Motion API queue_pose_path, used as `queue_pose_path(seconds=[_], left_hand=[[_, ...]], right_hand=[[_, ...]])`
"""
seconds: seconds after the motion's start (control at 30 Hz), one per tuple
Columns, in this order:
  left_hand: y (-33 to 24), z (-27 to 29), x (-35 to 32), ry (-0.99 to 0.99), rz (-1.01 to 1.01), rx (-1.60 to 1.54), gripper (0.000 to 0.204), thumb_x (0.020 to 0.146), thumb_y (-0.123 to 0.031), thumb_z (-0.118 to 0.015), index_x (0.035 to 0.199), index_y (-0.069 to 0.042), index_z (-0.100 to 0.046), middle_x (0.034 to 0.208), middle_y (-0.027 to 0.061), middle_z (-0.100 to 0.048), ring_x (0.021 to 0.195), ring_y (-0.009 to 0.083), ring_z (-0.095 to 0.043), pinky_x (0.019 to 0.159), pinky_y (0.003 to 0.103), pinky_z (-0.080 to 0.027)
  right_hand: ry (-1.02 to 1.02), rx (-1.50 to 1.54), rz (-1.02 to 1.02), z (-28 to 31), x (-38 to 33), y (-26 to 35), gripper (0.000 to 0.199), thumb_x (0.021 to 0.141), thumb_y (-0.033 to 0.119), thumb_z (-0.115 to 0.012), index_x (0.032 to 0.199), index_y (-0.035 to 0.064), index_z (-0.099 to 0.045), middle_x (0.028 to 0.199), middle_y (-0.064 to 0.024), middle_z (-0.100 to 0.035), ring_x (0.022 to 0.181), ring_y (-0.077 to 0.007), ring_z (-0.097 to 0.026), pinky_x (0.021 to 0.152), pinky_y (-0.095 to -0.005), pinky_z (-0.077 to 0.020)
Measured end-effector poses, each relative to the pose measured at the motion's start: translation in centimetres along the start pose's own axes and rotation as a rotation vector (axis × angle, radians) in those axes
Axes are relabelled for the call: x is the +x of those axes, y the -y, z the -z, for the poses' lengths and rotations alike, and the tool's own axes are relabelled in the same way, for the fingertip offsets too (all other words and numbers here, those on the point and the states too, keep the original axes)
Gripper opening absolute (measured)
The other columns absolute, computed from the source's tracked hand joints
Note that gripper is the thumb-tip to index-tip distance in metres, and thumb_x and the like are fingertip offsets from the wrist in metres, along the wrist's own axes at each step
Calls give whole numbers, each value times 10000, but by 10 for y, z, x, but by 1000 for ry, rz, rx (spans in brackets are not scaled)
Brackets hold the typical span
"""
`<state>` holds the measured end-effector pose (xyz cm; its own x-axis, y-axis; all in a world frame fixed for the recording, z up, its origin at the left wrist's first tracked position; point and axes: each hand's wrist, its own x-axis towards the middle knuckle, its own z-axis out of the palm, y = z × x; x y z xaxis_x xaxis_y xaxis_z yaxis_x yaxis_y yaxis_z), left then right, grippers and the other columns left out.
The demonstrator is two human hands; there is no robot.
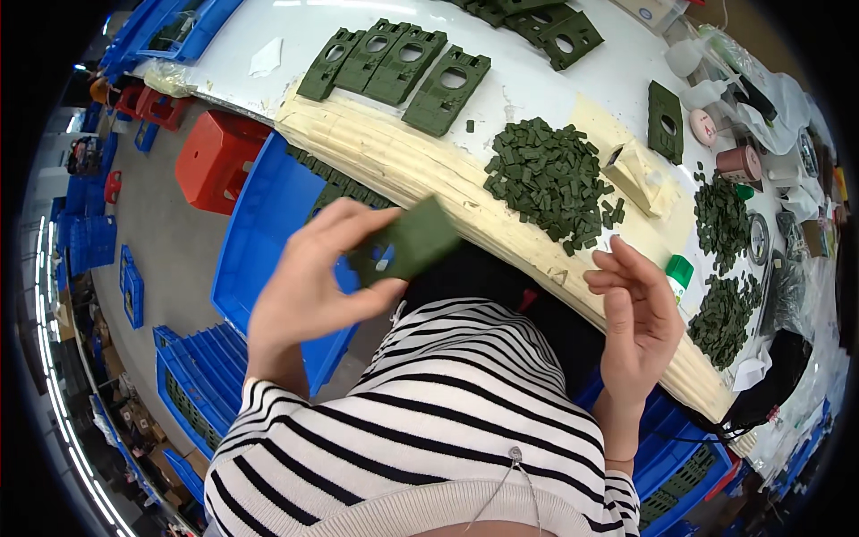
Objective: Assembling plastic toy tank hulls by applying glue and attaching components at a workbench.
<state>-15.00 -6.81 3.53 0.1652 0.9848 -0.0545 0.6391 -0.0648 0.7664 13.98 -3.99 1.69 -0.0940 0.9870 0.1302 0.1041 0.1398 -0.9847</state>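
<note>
My left hand (304, 273) grips a dark green plastic model tank hull (419, 240) between thumb and fingers, tilted over the table's near edge; a hole shows in it. My right hand (637, 318) is raised beside the table edge, fingers loosely bent and apart, with nothing visible in them. Just beyond it lies a heap of small green plastic pieces (546, 179). Several similar green hulls, one of them a hull with a round hole (447, 89), lie in a row toward the far left of the table.
A padded cream edge (403, 161) borders the white table. Below it on the left stands a blue bin (259, 242) with green parts, near a red stool (219, 161). Two more heaps of pieces (723, 318), a green-capped bottle (678, 270) and a folded paper box (640, 179) lie right.
</note>
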Motion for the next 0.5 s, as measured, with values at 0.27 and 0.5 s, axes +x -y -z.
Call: queue_pose_path(seconds=[0.27,0.5], left_hand=[[214,62,-44,-276,820,561,597,668,-225,-756,1198,-42,-550,1036,188,-639,925,308,-646,820,388,-504],[336,32,-9,-191,765,704,568,671,-174,-746,1199,-90,-555,1194,164,-572,1085,341,-573,913,403,-483]], right_hand=[[-219,-122,186,38,-5,17,198,887,103,-550,959,-67,-620,806,-133,-624,758,-176,-562,730,-282,-448],[-256,-211,207,64,-24,11,210,903,145,-556,927,-54,-620,776,-135,-617,747,-183,-547,724,-291,-418]])
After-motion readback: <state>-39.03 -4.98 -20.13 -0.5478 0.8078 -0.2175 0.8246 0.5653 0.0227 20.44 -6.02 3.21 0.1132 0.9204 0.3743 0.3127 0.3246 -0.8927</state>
